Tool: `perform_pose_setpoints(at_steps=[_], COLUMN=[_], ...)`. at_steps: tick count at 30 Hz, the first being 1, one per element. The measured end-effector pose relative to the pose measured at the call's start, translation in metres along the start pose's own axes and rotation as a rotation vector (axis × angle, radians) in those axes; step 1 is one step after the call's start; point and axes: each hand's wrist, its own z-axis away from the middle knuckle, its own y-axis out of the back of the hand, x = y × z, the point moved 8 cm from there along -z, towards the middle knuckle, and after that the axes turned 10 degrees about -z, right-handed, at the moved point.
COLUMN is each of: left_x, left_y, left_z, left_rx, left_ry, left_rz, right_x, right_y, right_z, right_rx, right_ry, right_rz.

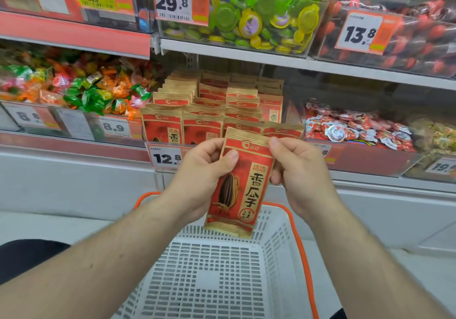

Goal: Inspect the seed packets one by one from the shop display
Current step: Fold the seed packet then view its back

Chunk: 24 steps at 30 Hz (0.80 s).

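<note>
The left hand (202, 170) pinches a red-and-gold paper seed packet (243, 185) with thumb on its face, and the right hand (298, 170) pinches its top corner. The packet hangs upright above a white perforated plastic basket (278, 232), in front of the packed rows of matching packets (214, 106).

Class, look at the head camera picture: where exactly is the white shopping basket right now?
The white shopping basket sits low in the centre of the head view, below the seed packet that the left hand and right hand hold.

A: The flat paper seed packet (243, 183)?
B: Red with tan striped ends, a black striped seed and black characters.
A: The perforated plastic basket (209, 269)?
B: White, orange rim.
</note>
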Motion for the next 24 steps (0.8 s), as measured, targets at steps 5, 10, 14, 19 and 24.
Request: perform_pose_setpoints(at_steps=[5,10,14,19,24], left_x=[-0.008,-0.011,-0.015,-0.021,-0.027], left_y=[0.004,0.011,0.016,0.019,0.010], left_z=[0.000,0.000,0.002,0.006,0.009], left_rx=[0.064,0.132,0.151,0.126,0.030], left_ry=[0.087,0.165,0.202,0.164,0.211], left_rz=[0.039,0.142,0.134,-0.321,-0.258], right_x=[0.008,0.033,0.041,0.034,0.031], right_y=[-0.004,-0.016,-0.021,-0.016,-0.023], right_z=[0.005,0.021,0.030,0.026,0.033], right_rx=[-0.071,-0.338,-0.436,-0.284,-0.339], right_ry=[-0.078,-0.289,-0.345,-0.176,-0.127], right_rz=[0.074,0.195,0.246,0.668,0.821])
